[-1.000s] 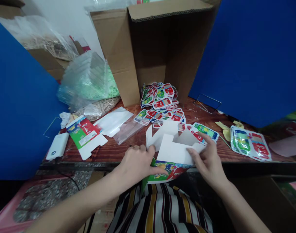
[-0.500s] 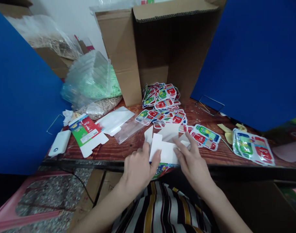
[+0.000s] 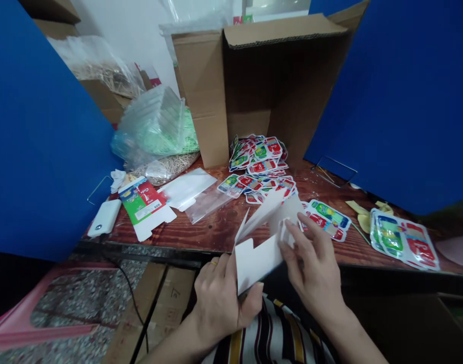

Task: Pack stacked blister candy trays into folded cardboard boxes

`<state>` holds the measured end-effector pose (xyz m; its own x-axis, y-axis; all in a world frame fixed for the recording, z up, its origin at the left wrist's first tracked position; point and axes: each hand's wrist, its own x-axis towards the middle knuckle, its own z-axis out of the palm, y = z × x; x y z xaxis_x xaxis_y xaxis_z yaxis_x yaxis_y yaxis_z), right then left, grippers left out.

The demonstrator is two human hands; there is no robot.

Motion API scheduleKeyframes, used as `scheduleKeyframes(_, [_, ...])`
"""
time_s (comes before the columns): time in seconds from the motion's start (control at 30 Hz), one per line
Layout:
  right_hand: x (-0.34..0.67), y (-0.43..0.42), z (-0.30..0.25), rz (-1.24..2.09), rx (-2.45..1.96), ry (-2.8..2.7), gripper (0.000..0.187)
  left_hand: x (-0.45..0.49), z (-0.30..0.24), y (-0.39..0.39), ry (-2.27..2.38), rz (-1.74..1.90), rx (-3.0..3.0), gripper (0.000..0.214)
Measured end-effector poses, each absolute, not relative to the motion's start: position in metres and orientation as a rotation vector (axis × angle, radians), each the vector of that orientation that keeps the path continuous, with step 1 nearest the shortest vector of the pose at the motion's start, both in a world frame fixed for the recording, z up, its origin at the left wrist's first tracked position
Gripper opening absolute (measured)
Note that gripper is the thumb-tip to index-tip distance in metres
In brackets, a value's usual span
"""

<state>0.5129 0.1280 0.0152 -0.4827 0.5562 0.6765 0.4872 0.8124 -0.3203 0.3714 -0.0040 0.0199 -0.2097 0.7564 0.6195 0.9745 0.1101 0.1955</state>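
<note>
Right hand (image 3: 315, 268), fingers (image 3: 301, 242) bent

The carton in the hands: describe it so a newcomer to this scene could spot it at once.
At the back of the wooden table sits a big open cardboard box. Nearer, at the table's front edge, the left hand holds a carton, with the right hand touching it. Unlike the printed carton lying flat at left, it is opened up, showing white.
</note>
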Motion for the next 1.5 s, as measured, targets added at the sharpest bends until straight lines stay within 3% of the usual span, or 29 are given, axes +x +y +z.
scheduleKeyframes(0.1, [0.513,0.123,0.000,0.125,-0.816,-2.190,0.053,0.374,0.004,-0.008,-1.891,-0.931,-1.607,0.028])
scheduleKeyframes(0.27, [0.514,0.124,-0.010,0.803,-0.669,-2.089,0.048,0.374,0.005,-0.011,-1.786,-0.966,-1.765,0.020])
scheduleKeyframes(0.4, [0.510,0.135,0.007,0.812,-0.468,-2.136,0.054,0.372,0.012,-0.010,-1.669,-0.898,-1.975,0.035])
scheduleKeyframes(0.57, [0.502,0.149,0.018,0.925,-0.354,-2.253,0.037,0.363,0.015,-0.011,-1.697,-0.745,-2.195,0.059])
scheduleKeyframes(0.8, [0.522,0.166,0.028,0.575,-0.163,-2.206,0.015,0.318,0.076,-0.013,-2.163,-0.258,-2.350,0.084])
scheduleKeyframes(0.97, [0.553,0.169,0.020,0.309,-0.348,-2.302,0.007,0.327,0.068,-0.012,-2.207,-0.155,-2.028,0.088])
scheduleKeyframes(1.07, [0.568,0.161,0.001,0.213,-0.476,-2.348,0.012,0.346,0.045,-0.013,-2.237,-0.262,-1.853,0.079])
scheduleKeyframes(1.23, [0.572,0.140,-0.034,0.283,-0.711,-2.366,0.019,0.372,0.024,-0.009,-2.340,-0.354,-1.742,0.043])
scheduleKeyframes(1.5, [0.565,0.126,-0.052,0.499,-0.832,-2.290,0.027,0.383,0.026,-0.004,-2.479,-0.358,-1.744,0.032])
